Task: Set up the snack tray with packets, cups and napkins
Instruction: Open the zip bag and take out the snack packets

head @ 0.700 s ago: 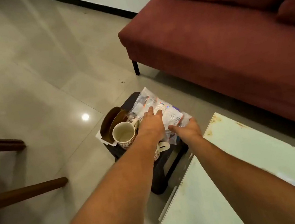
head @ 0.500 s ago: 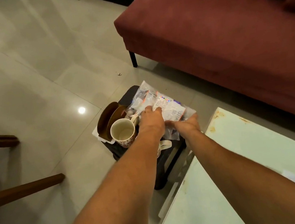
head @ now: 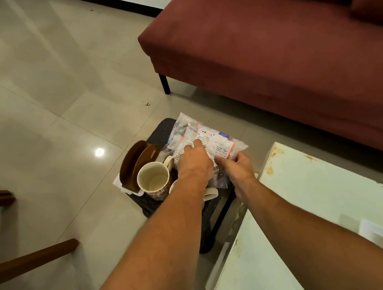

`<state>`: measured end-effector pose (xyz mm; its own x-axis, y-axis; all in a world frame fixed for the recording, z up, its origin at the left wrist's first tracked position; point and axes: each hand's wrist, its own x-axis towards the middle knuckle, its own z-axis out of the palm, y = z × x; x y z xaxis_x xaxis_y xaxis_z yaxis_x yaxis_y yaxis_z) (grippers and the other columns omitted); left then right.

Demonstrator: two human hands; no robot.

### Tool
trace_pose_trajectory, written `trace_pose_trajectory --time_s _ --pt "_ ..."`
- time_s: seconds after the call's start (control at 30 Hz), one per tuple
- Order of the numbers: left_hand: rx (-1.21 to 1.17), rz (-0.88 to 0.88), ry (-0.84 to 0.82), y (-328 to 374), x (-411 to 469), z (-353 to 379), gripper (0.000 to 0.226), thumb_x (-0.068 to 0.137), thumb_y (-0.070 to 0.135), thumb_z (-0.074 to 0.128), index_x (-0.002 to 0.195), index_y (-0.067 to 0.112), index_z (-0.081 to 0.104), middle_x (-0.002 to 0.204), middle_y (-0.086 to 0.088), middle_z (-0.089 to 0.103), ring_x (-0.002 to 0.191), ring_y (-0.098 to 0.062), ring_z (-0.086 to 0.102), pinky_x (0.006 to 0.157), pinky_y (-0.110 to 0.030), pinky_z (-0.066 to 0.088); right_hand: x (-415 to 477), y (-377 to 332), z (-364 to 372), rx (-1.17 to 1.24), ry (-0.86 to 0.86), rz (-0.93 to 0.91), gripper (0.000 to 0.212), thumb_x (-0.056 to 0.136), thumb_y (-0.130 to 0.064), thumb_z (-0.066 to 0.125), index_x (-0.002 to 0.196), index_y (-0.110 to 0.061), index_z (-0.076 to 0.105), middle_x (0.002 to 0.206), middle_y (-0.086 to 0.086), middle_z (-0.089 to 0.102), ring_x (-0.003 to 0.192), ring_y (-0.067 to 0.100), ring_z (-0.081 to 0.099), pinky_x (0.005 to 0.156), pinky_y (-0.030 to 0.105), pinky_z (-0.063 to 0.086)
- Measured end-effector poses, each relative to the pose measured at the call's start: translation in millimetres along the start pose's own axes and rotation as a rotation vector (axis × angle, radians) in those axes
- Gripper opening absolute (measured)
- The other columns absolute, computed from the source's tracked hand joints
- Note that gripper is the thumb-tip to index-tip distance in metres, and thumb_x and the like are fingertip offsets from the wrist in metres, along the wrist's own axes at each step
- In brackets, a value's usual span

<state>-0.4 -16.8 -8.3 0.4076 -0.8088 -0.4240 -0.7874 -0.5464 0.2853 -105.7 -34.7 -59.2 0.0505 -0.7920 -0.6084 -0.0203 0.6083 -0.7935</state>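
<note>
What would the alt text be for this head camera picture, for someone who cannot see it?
Both hands, left hand and right hand, rest on a clear snack packet atop a dark stool, beside a mug, near a red sofa.

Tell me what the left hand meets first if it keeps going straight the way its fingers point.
The left hand already rests on the clear snack packet; going on, it would likely slide along that packet toward the sofa.

Maroon sofa point(head: 282, 46); clear packet point(head: 205, 138) with white label, orange stripes, coloured dots; cream cup point(head: 154, 180) with red floral print at 9 o'clock; brown plates point(head: 136, 161); pale green tabletop point(head: 318, 213), rust-stained
</note>
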Motion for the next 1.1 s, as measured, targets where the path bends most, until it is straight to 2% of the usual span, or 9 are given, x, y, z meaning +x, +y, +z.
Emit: trace_pose_trajectory --time_s 0.13,0.23,0.33,0.47,0.6,0.7,0.83,0.97,1.1 --pt "-0.169 0.091 0.032 19 -18 -5 0.046 0.102 0.038 0.043 0.142 0.015 0.037 0.138 -0.018 0.052 0.124 -0.037 0.054 0.102 -0.049 0.046 -24 -12 -2 -0.037 0.093 -0.200 0.026 0.093 -0.016 0.071 0.118 -0.014 0.063 0.113 0.001 0.073 0.102 0.018 0.070 0.088 0.040 0.060" --pt "-0.365 0.157 -0.023 35 -38 -12 0.075 0.093 0.074 0.031 0.150 0.025 0.031 0.141 -0.013 0.054 0.126 -0.035 0.054 0.107 -0.052 0.044 -54 -28 -19 -0.197 0.206 -0.412 0.012 0.096 -0.036 0.066 0.104 -0.027 0.063 0.089 -0.018 0.068 0.082 0.007 0.067 0.065 0.021 0.052" --pt "-0.667 0.290 -0.197 74 -73 -43 0.105 0.068 0.094 0.045 0.154 0.040 0.021 0.146 -0.005 0.054 0.131 -0.030 0.055 0.110 -0.052 0.043 -97 -71 -59 -0.268 0.248 -0.618 0.018 0.093 -0.044 0.067 0.107 -0.032 0.063 0.088 -0.021 0.065 0.081 0.004 0.065 0.063 0.015 0.047" --pt "-1.040 0.381 -0.355 141 -112 -91 0.066 0.084 0.057 0.070 0.141 0.036 0.047 0.126 -0.006 0.067 0.112 -0.022 0.068 0.093 -0.042 0.058 -152 -138 -129 -0.491 0.167 -0.866 0.010 0.090 -0.040 0.059 0.100 -0.040 0.057 0.094 -0.024 0.061 0.095 0.009 0.058 0.080 0.033 0.051" --pt "-1.127 0.347 -0.361 211 -168 -139 0.035 0.093 0.037 0.055 0.114 0.014 0.071 0.103 -0.009 0.072 0.089 -0.018 0.067 0.080 -0.036 0.055 -213 -205 -211 -0.721 0.133 -1.009 0.046 0.082 -0.037 0.044 0.123 -0.038 0.065 0.129 -0.028 0.060 0.133 -0.006 0.039 0.106 0.030 0.027" --pt "-1.328 0.358 -0.466 255 -216 -165 0.034 0.099 0.023 0.047 0.094 0.010 0.078 0.093 -0.014 0.075 0.078 -0.020 0.073 0.075 -0.034 0.059 -261 -252 -270 -1.008 0.218 -1.180 0.053 0.078 -0.026 0.052 0.129 -0.032 0.066 0.139 -0.021 0.059 0.143 0.005 0.038 0.111 0.036 0.026" --pt "-1.368 0.402 -0.511 306 -278 -188 0.033 0.102 0.029 0.046 0.116 0.008 0.067 0.098 -0.017 0.077 0.084 -0.027 0.075 0.079 -0.040 0.061 -317 -299 -342 -1.232 0.304 -1.405 0.037 0.092 -0.025 0.061 0.129 -0.027 0.067 0.138 -0.012 0.063 0.135 0.016 0.051 0.108 0.048 0.039" --pt "-1.352 0.466 -0.597 354 -337 -201 0.050 0.102 0.044 0.046 0.126 0.006 0.067 0.121 -0.024 0.070 0.104 -0.036 0.070 0.098 -0.050 0.054 -371 -327 -399 -1.384 0.368 -1.573 0.032 0.097 -0.032 0.062 0.127 -0.022 0.067 0.129 -0.005 0.067 0.117 0.017 0.061 0.103 0.040 0.047" --pt "-1.251 0.540 -0.695 386 -385 -196 0.053 0.104 0.051 0.043 0.117 0.011 0.076 0.127 -0.025 0.067 0.106 -0.026 0.073 0.088 -0.041 0.060 -421 -349 -436 -1.426 0.473 -1.562 0.034 0.083 -0.024 0.076 0.115 -0.016 0.070 0.103 0.000 0.073 0.091 0.022 0.070 0.080 0.038 0.056"
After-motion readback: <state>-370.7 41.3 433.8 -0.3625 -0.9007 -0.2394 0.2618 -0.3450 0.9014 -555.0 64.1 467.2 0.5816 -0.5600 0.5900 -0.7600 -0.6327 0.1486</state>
